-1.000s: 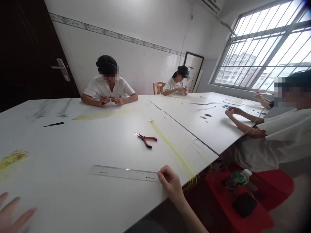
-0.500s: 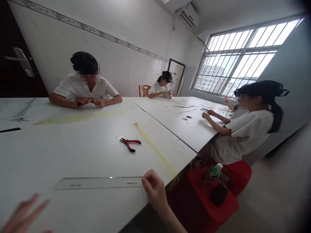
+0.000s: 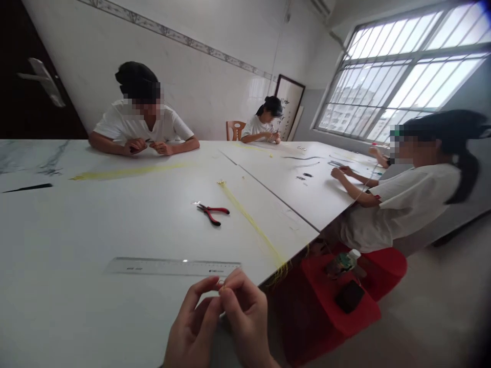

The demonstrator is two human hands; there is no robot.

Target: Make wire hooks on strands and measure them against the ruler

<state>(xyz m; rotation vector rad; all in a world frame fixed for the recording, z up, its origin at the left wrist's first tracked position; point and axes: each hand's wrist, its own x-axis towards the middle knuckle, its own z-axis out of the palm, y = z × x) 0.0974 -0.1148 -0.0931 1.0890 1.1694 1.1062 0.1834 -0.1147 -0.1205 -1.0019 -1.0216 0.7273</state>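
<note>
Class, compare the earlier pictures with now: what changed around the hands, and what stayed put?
The left hand has swung in from the left to meet the right hand at a small wire loop. The right hand still pinches the loop but no longer covers the right end of the ruler. Ruler, pliers and yellow strands lie as before.

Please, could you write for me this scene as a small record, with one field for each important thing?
Right hand: pinching a small thin loop
Left hand: fingertips close to the loop; grip unclear
Ruler: transparent, flat on the table, beyond the hands
Pliers: beyond the ruler, handles spread
Yellow strands: right of the pliers, ends hanging over the table edge
</note>
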